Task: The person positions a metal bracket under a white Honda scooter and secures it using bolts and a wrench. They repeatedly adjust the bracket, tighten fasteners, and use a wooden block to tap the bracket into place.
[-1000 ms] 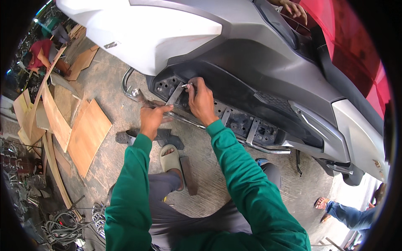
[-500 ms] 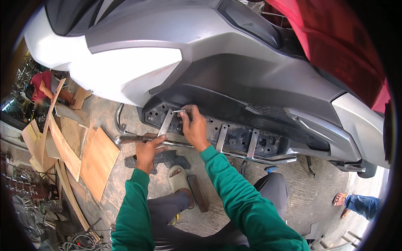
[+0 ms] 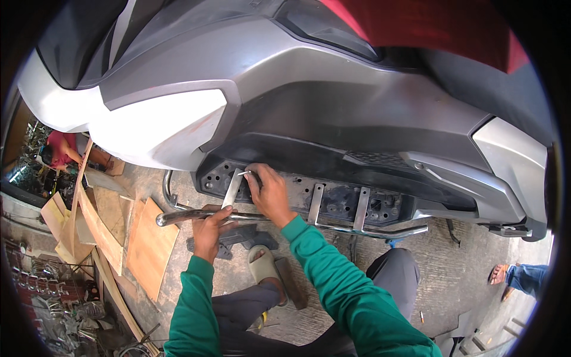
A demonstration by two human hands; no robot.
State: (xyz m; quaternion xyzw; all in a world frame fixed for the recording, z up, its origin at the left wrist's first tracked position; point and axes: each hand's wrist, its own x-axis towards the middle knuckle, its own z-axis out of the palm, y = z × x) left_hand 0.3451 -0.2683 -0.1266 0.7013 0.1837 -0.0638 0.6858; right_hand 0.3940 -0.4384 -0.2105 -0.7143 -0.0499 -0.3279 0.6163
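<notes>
My left hand is closed around the left part of a chrome tube bar, its thumb against the foot of a flat metal bracket. Between the thumb and fingers of my right hand is a small silver bolt, beside the bracket's upper end. Whether the bolt touches the bracket I cannot tell. The bracket lies across the black, hole-dotted footboard of a grey and white scooter. Two more brackets, a middle one and a right one, rise from the bar onto the footboard.
Wooden boards lie at the left, with a crouching person beyond. Below the bar, a black plastic part rests on the concrete near my sandalled foot. Another person's foot shows at the right. Red cloth hangs over the scooter.
My right hand has brought the bolt closer to the left bracket's upper end. My left hand keeps its hold on the bar. The whole view has shifted slightly.
</notes>
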